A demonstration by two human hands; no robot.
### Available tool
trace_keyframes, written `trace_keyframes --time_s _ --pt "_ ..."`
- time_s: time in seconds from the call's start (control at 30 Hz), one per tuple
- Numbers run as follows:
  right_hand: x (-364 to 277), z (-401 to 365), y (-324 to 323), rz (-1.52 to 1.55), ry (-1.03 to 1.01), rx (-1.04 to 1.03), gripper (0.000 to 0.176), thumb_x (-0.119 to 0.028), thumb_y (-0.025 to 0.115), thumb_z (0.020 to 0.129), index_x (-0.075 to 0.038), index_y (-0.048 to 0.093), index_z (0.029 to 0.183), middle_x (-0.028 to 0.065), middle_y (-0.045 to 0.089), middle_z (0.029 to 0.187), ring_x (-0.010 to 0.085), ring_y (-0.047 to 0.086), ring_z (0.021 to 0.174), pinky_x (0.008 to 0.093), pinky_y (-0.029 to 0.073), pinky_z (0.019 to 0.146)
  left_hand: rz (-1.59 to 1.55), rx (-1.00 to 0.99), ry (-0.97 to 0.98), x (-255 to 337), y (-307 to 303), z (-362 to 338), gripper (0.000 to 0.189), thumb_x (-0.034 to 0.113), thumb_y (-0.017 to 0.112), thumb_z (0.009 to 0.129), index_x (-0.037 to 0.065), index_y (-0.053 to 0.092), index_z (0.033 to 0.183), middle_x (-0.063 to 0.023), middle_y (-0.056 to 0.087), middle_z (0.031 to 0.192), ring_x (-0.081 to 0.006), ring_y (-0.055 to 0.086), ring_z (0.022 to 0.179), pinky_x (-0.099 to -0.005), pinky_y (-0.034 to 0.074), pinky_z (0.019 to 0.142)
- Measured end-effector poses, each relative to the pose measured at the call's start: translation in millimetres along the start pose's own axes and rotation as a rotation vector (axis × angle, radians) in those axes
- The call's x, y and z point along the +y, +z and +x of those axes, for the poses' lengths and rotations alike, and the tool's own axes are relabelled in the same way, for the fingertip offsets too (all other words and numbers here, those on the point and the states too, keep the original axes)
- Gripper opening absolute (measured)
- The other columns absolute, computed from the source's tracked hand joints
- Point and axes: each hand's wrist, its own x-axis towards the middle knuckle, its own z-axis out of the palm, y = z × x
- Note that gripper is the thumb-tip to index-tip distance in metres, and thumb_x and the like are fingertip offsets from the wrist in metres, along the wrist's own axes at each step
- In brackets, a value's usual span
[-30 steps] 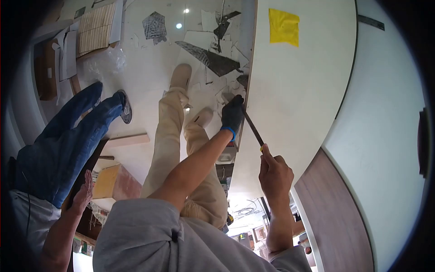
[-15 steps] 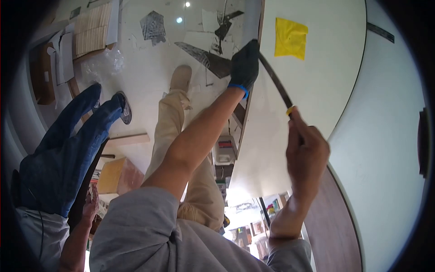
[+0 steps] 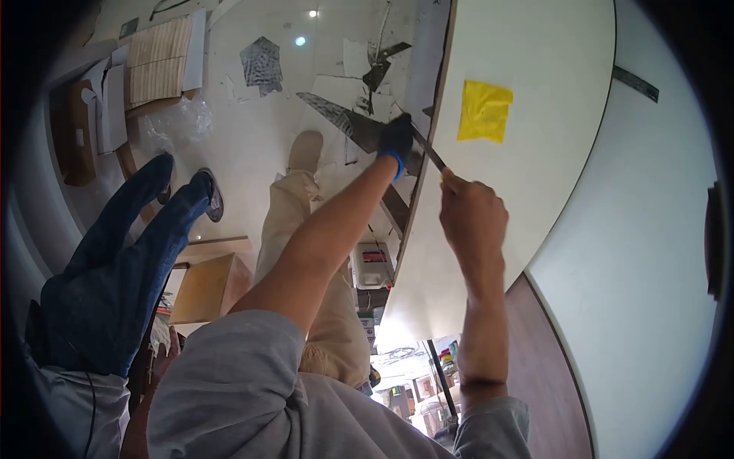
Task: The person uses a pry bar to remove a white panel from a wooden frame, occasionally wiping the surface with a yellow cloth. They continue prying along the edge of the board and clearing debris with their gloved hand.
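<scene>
A long, flat, dark file point(image 3: 430, 150) with a bit of yellow at its handle end lies slantwise across the near edge of a large pale panel point(image 3: 535, 164). My right hand point(image 3: 474, 213), bare, is closed around the handle above the panel. At the other end, my left hand point(image 3: 396, 139), in a dark glove with a blue cuff, is closed on the file's tip just outside the panel edge. The gloved fingers hide that tip. A yellow cloth point(image 3: 485, 112) rests on the panel beyond my hands.
Dark offcuts point(image 3: 344, 118) and a grey patterned scrap point(image 3: 261, 66) litter the floor. At left, another person point(image 3: 115, 252) in jeans stands near an open cardboard box point(image 3: 80, 134). A wooden box point(image 3: 208, 289) and a white container point(image 3: 372, 265) are lower down.
Both hands have shifted left with the file, the gloved one moving from over the panel's edge to outside it. My right hand is now closer to that edge.
</scene>
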Motion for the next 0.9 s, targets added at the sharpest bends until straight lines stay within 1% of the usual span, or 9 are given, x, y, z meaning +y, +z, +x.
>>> trace_keyframes --time_s 0.03,0.1,0.23,0.37,0.5,0.53,0.57,0.73,0.9 --pt "0.9 5.5 -12.4 -0.021 -0.026 0.021 0.025 -0.021 0.055 0.089 -0.019 0.067 0.111 0.0124 0.062 0.072 0.0323 0.064 0.065 0.0431 0.052 0.060 -0.108 -0.057 -0.097 2.1 -2.9 8.7 0.031 0.020 0.044 0.089 0.004 0.064 0.106 -0.0192 0.065 0.105 -0.0332 0.062 0.098 -0.0413 0.048 0.088" --pt "8.6 9.4 -42.2 0.015 -0.001 0.158 0.023 -0.021 0.056 0.089 -0.019 0.069 0.108 0.0106 0.063 0.073 0.0310 0.064 0.063 0.0428 0.051 0.059 0.192 0.280 0.405 30.9 5.4 41.2 0.030 0.022 0.044 0.090 0.006 0.064 0.105 -0.0193 0.065 0.102 -0.0361 0.063 0.088 -0.0421 0.050 0.082" --pt "0.7 26.2 -69.3 0.279 0.113 0.261 0.021 -0.023 0.056 0.090 -0.022 0.070 0.105 0.0129 0.065 0.074 0.0317 0.064 0.065 0.0437 0.051 0.064 -0.435 0.158 0.077 130.6 -31.1 59.5 0.028 0.021 0.042 0.090 0.006 0.064 0.099 -0.0194 0.065 0.098 -0.0373 0.062 0.090 -0.0428 0.050 0.081" --pt "11.3 38.2 8.8 -0.012 -0.013 -0.030 0.021 -0.024 0.054 0.090 -0.020 0.070 0.103 0.0110 0.063 0.073 0.0310 0.063 0.062 0.0445 0.051 0.058 0.291 -0.205 -0.031 -28.6 5.1 29.3 0.027 0.019 0.048 0.086 0.006 0.064 0.103 -0.0188 0.065 0.103 -0.0327 0.062 0.100 -0.0399 0.049 0.088" --pt "16.6 17.6 -46.2 0.027 -0.025 0.166 0.021 -0.020 0.057 0.089 -0.019 0.070 0.105 0.0109 0.060 0.069 0.0286 0.062 0.060 0.0402 0.050 0.054 0.210 0.024 0.230 55.7 -11.7 37.0 0.037 0.028 0.036 0.096 0.005 0.061 0.110 -0.0178 0.064 0.108 -0.0335 0.062 0.097 -0.0394 0.048 0.083" --pt "25.6 9.8 -37.0 0.088 -0.009 0.163 0.021 -0.020 0.057 0.089 -0.019 0.069 0.106 0.0104 0.060 0.069 0.0278 0.062 0.059 0.0392 0.050 0.053 -0.107 -0.004 -0.067 119.6 -34.0 37.8 0.037 0.031 0.040 0.096 0.002 0.062 0.105 -0.0191 0.066 0.098 -0.0339 0.063 0.090 -0.0377 0.048 0.076" --pt "29.9 5.4 -32.7 0.145 0.004 0.194 0.021 -0.020 0.058 0.089 -0.019 0.069 0.106 0.0100 0.060 0.069 0.0270 0.062 0.058 0.0382 0.050 0.051 -0.070 0.149 0.280 121.3 -26.4 50.3 0.035 0.029 0.042 0.096 0.001 0.063 0.101 -0.0176 0.067 0.090 -0.0323 0.064 0.084 -0.0365 0.047 0.071" --pt "32.8 -27.8 30.8 -0.003 -0.052 0.073 0.025 -0.024 0.060 0.087 -0.022 0.066 0.111 0.0086 0.060 0.068 0.0264 0.062 0.052 0.0377 0.051 0.050 -0.142 0.052 -0.066 -3.3 11.9 -28.7 0.035 0.028 0.040 0.096 0.003 0.063 0.104 -0.0159 0.067 0.097 -0.0302 0.064 0.087 -0.0358 0.049 0.077" --pt "35.2 -44.5 -5.7 0.077 -0.010 0.134 0.024 -0.022 0.060 0.088 -0.020 0.067 0.111 0.0077 0.059 0.065 0.0249 0.062 0.054 0.0366 0.049 0.049 -0.026 -0.014 -0.092 28.5 4.8 -38.3 0.038 0.031 0.037 0.097 0.005 0.061 0.109 -0.0141 0.067 0.102 -0.0280 0.063 0.093 -0.0359 0.049 0.081"
